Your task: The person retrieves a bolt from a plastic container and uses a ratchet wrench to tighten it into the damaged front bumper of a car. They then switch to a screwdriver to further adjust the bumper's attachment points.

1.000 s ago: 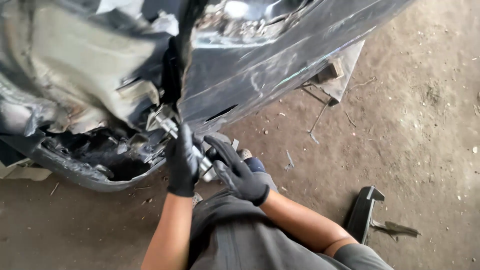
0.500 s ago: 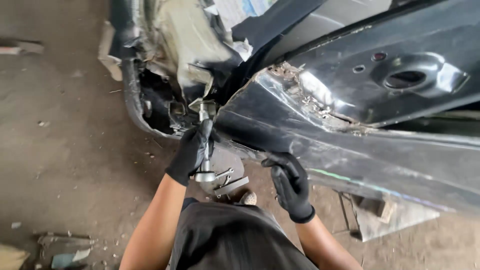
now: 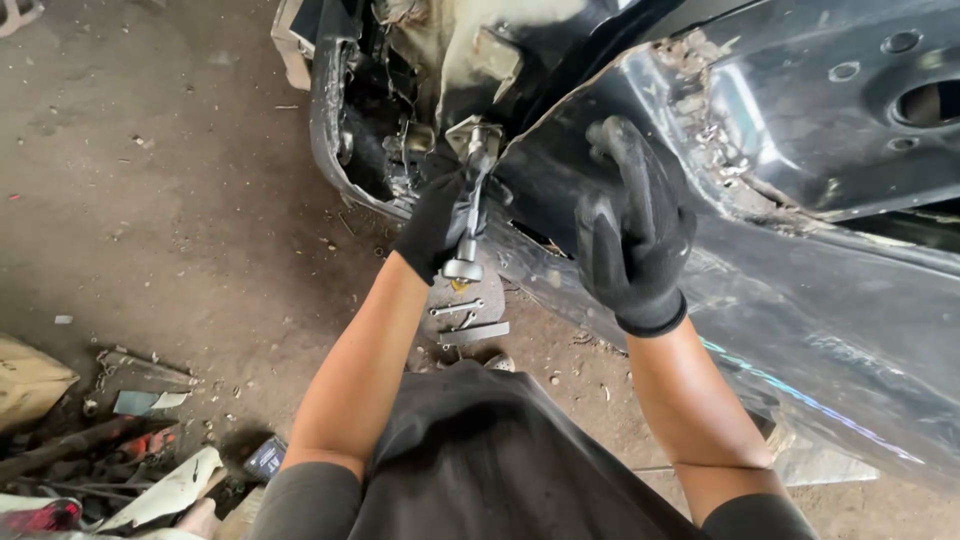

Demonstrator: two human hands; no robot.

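Closest to me I see two bare forearms rising from a dark lap, each ending in one black glove. On the dirt floor between them lie two small wrenches and one flat metal strip, all well apart from either hand. At lower left sits a heap of scrap: torn pale pieces, a rusty bar, a bit of red.

Further up, my left hand is wrapped tight around one metal ratchet wrench, fingers fully closed on its handle. The tool stands nearly upright, its round butt end just below the fist and its head pushed up against a bolt fitting inside the broken corner of the car.

My right hand lies spread flat on the black body panel just beside that corner, gripping nothing, palm pressed to the sheet metal.

Beyond both hands, the panel's torn edge shows rust and flaking filler, with several stamped holes behind it. The crumpled bumper shell curls round the cavity and hides most of the fitting.
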